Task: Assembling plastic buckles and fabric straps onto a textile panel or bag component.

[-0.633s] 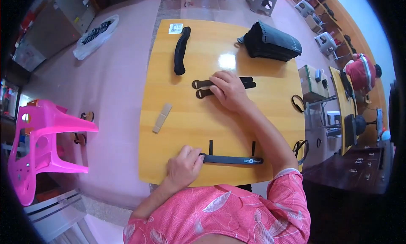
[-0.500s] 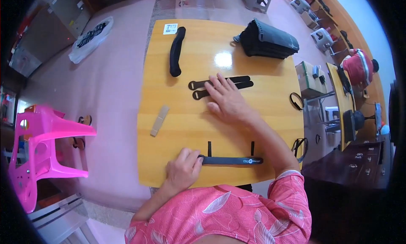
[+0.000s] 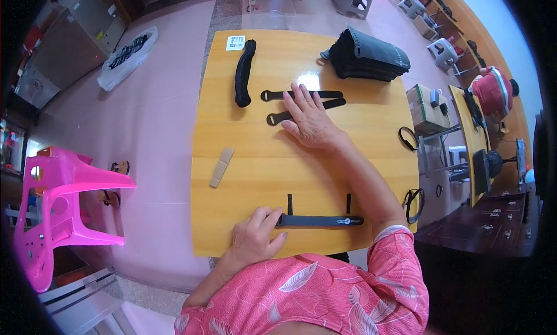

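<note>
My left hand (image 3: 253, 237) rests at the near edge of the wooden table (image 3: 371, 149), fingertips pressing the left end of a long flat black band (image 3: 320, 220) that has two short straps sticking up from it. My right hand (image 3: 307, 117) lies flat, fingers spread, on two thin black straps with ring ends (image 3: 277, 107) in the middle of the table. A curved black padded piece (image 3: 243, 71) lies to the left of them.
A stack of black fabric pads (image 3: 369, 55) sits at the far right of the table, a small beige strip (image 3: 221, 166) at its left edge, a printed white card (image 3: 235, 42) at the far left corner. A pink plastic chair (image 3: 55, 207) stands left. Another person (image 3: 492, 90) sits at the far right.
My right hand has stayed on the two thin straps and my left on the band; the view has shifted slightly, little else differs.
</note>
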Available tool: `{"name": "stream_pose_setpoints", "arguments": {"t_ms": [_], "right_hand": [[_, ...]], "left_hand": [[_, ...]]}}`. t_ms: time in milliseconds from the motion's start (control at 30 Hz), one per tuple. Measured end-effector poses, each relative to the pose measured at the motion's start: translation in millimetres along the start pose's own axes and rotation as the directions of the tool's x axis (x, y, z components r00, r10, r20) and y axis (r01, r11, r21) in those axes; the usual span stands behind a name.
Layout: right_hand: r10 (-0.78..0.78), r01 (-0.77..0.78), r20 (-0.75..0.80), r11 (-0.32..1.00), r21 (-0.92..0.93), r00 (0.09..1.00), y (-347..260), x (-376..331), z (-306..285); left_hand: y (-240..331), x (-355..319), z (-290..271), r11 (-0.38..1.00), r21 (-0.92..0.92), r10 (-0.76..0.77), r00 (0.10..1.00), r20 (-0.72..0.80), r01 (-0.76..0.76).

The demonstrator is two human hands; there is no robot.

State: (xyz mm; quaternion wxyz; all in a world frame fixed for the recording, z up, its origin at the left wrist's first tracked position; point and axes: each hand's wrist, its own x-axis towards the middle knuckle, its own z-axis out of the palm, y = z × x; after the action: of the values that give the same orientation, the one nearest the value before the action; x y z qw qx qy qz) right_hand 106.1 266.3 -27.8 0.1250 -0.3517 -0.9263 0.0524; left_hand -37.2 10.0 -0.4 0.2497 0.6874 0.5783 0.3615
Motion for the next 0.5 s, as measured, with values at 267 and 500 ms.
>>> {"name": "stream_pose_setpoints", "arguments": {"t_ms": [267,500], "right_hand": [[-0.130,-0.018,0.380,0.932,0.362,0.916,-68,-76,-70],[-0.044,0.008,0.073,0.903,0.430,0.996,-118,-163,-55]], "left_hand": [[-5,-9,1,0.998,-0.053,-0.041,0.999,0.014,0.042],[-5,-10,4,0.967,-0.191,-0.169,0.986,0.014,0.169]]}}
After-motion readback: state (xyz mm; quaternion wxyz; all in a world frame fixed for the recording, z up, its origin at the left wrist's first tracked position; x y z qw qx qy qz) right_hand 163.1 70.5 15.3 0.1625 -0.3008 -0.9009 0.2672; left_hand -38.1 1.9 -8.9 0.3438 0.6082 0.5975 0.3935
